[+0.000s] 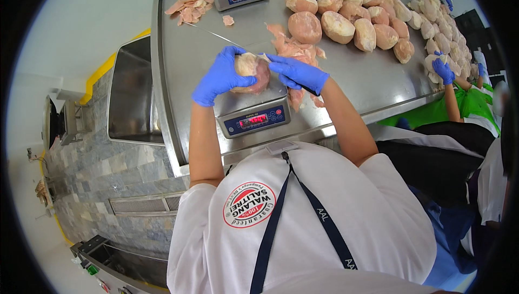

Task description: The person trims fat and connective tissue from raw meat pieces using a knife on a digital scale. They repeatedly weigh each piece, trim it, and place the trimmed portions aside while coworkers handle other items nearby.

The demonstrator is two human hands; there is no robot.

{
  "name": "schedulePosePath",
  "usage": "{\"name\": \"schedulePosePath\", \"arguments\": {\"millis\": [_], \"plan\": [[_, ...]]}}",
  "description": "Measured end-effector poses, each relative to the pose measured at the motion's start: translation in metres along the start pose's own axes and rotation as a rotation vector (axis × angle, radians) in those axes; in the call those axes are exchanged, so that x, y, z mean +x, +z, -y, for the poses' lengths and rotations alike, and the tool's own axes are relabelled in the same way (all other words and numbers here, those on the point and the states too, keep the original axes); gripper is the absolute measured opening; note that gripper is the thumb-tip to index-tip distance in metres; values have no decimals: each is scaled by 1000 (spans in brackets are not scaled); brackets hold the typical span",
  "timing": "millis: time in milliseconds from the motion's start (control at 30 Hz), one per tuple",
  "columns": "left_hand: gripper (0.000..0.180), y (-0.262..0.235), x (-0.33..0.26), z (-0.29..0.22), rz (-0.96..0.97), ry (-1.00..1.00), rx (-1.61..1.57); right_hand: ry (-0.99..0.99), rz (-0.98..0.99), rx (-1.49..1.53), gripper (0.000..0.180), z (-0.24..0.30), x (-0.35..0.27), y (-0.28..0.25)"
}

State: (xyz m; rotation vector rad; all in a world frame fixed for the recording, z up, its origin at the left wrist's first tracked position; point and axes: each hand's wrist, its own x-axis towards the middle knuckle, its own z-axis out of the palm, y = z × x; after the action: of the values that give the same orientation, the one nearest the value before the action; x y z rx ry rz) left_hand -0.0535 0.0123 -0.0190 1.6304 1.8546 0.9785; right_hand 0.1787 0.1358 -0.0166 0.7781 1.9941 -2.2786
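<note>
A raw chicken piece [252, 71], pale and pink, sits just left of the frame's centre, held above the platform of the near digital scale [254, 115]. The left hand [221, 77], in a blue glove, cups it with fingers curled closed around its left side. The right hand [297, 73] has its fingers closed on a knife [227, 38] whose thin blade runs up and to the left from the meat across the steel desk [346, 77].

The main risk, as I judge it, is the blade: the left fingers wrap the meat right where the knife meets it, and wet gloves on slippery chicken could let the piece turn, bringing the edge onto the glove. The piece could also slide off the small platform onto the trimmings [294, 50] beside it. A heap of whole pieces [357, 12] lies upper right, and another person's gloved hand [443, 70] works at the desk's right edge, well apart.
</note>
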Motion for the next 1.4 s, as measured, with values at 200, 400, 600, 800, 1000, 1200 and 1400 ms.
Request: {"name": "schedulePosePath", "arguments": {"millis": [200,400,600,800,1000,1200,1400], "plan": [[90,5,3,1,-7,-24,-6,-85,-120,-87,63,14,25,14],[81,-4,-2,-1,38,0,-24,61,-221,74,58,15,20,20],[73,2,-23,-30,-180,-51,180,-57,-289,246,56,-25,2,31],[77,23,-17,-24,-298,-135,26,-196,-301,76,65,-62,-32,35],[79,12,-9,-12,-143,-106,-18,-179,-88,146,66,-45,-29,35],[78,14,-2,-17,-132,-134,-25,-275,-297,16,63,-22,12,43],[71,13,-6,-23,-150,-58,-115,-16,-165,215,65,-27,26,21]]}}
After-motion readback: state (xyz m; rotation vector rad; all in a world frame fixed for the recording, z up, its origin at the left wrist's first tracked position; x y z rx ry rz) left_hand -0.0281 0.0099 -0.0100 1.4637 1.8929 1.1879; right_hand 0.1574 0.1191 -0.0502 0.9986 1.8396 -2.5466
